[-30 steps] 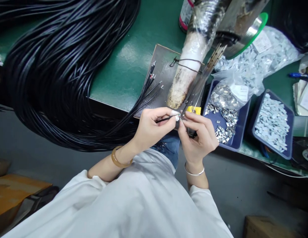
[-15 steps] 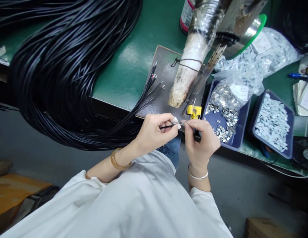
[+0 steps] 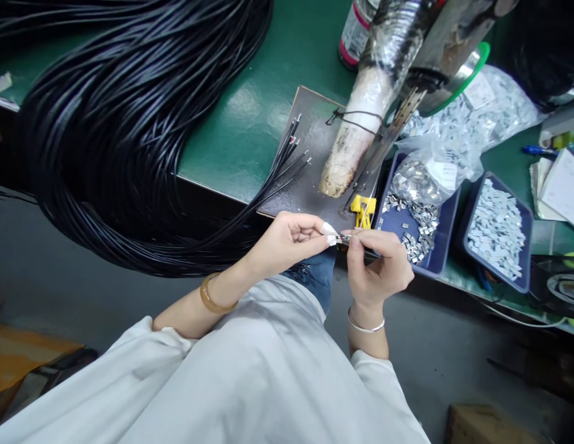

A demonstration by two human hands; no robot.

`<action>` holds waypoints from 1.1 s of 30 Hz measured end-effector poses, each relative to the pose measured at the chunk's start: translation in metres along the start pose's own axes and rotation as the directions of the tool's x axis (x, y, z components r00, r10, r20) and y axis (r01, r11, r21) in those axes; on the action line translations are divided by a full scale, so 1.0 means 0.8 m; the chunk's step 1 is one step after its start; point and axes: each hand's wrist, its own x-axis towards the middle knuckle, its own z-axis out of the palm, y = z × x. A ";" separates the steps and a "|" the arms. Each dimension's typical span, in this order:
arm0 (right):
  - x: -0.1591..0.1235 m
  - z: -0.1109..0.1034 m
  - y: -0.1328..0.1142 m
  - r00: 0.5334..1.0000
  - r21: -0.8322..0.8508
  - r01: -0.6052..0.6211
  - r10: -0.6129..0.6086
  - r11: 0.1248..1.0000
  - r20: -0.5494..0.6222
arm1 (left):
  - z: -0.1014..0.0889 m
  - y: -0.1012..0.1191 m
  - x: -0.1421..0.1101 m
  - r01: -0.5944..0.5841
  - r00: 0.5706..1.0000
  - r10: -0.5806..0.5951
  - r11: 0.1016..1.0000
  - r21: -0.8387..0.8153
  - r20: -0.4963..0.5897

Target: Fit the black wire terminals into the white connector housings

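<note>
My left hand (image 3: 289,242) is closed in a pinch on the end of a black cable, mostly hidden by its fingers, with white wrapping on the thumb and forefinger tips. Thumb and forefinger of my right hand (image 3: 381,262) pinch a small metal connector (image 3: 346,238) right at the cable's tip. Whether the two are joined, I cannot tell. Just beyond my fingers lie a yellow clip-like piece (image 3: 363,209) and a dark board (image 3: 309,123). Several stripped cable ends (image 3: 293,140) rest on that board, left of a white, scorched-looking tube (image 3: 354,139).
A large bundle of black cables (image 3: 106,123) hangs over the left table edge. To the right are a blue tray (image 3: 400,237) of small metal shells and another tray (image 3: 524,246) of pale pieces. Behind them sit plastic bags (image 3: 494,114), a green-rimmed spool (image 3: 471,80) and a jar (image 3: 356,37).
Both hands have come slightly down from the wire by the yellow piece. My left fingers have slid up to the cable's tip, and my right fingers have closed around the connector.
</note>
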 end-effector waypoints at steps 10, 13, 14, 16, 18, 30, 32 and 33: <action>0.006 -0.015 -0.007 0.813 0.249 -0.569 0.492 0.783 0.310 | 0.009 -0.003 -0.007 -0.200 0.970 0.223 0.959 0.203 -0.099; 0.007 -0.023 -0.016 0.880 0.056 -0.444 0.424 0.894 0.216 | 0.009 -0.001 -0.006 -0.236 0.961 0.267 0.930 0.281 -0.076; 0.008 -0.025 -0.019 0.900 -0.009 -0.386 0.378 0.923 0.218 | 0.009 -0.001 -0.006 -0.254 0.955 0.287 0.920 0.297 -0.072; 0.009 -0.028 -0.023 0.928 -0.092 -0.267 0.282 0.959 0.245 | 0.009 -0.001 -0.005 -0.274 0.948 0.310 0.907 0.321 -0.067; 0.007 -0.028 -0.023 0.950 -0.141 -0.157 0.189 0.977 0.248 | 0.009 -0.003 -0.005 -0.277 0.945 0.318 0.905 0.322 -0.081; -0.004 -0.007 -0.010 0.906 0.169 -0.396 0.414 0.903 -0.089 | 0.013 -0.014 0.008 -0.228 0.947 0.284 0.923 0.308 -0.148; -0.005 -0.002 -0.009 0.908 0.121 -0.411 0.418 0.904 -0.040 | 0.013 -0.016 0.010 -0.249 0.938 0.315 0.903 0.349 -0.146; -0.006 -0.001 -0.007 0.913 0.106 -0.405 0.408 0.908 -0.011 | 0.013 -0.017 0.011 -0.264 0.931 0.337 0.889 0.374 -0.144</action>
